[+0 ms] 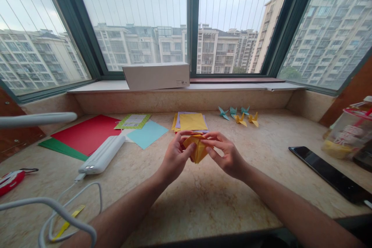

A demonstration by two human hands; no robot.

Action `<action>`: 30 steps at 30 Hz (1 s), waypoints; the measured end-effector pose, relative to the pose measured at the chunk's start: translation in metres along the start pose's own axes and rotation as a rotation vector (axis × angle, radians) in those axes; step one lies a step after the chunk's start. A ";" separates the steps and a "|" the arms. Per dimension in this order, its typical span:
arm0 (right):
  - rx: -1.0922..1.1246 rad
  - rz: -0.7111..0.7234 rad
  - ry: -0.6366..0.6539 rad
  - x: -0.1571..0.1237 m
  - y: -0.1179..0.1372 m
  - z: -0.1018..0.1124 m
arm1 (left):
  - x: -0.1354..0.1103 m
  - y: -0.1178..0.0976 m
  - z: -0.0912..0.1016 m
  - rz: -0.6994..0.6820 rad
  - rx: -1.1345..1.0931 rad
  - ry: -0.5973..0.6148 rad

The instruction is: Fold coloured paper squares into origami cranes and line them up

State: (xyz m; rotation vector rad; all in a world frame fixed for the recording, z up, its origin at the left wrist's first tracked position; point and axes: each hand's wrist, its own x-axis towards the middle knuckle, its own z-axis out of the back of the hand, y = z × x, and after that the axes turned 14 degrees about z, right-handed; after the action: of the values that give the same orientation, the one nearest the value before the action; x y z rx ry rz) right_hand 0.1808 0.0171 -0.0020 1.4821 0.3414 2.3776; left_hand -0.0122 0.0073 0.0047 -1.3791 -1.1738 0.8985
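A folded piece of yellow origami paper [198, 152] is held up above the counter, its lower end tapering to a point. My left hand [178, 153] grips its left side, thumb on the front face and fingers behind. At its right edge, my right hand [225, 153] touches the paper with its fingertips, the fingers bent and partly spread. Just behind lies a stack of square paper [192, 121] with a yellow sheet on top. Several small folded paper cranes [240, 119], blue and yellow, stand to the right of the stack.
Left on the counter [232, 201] are red sheets [90, 133], green sheets [62, 149], a light blue sheet [148, 134], a white power bank [103, 155] with looping cable and a red cutter [11, 182]. A phone [328, 170] and plastic cup [344, 133] lie right. A white box [157, 76] rests on the sill.
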 end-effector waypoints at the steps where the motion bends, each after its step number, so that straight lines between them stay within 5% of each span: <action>1: -0.003 -0.004 -0.005 0.000 0.000 0.000 | 0.000 0.000 0.000 -0.007 -0.007 0.002; 19: -0.058 0.001 0.064 -0.002 -0.002 0.001 | -0.005 0.002 -0.002 0.093 0.094 0.111; 30: -0.151 -0.016 0.068 -0.002 -0.003 0.001 | -0.001 0.001 -0.001 0.082 0.057 0.013</action>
State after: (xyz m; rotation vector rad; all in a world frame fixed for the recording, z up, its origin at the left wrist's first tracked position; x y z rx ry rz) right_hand 0.1829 0.0194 -0.0042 1.3287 0.1848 2.3876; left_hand -0.0117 0.0059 0.0042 -1.3929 -1.0804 0.9729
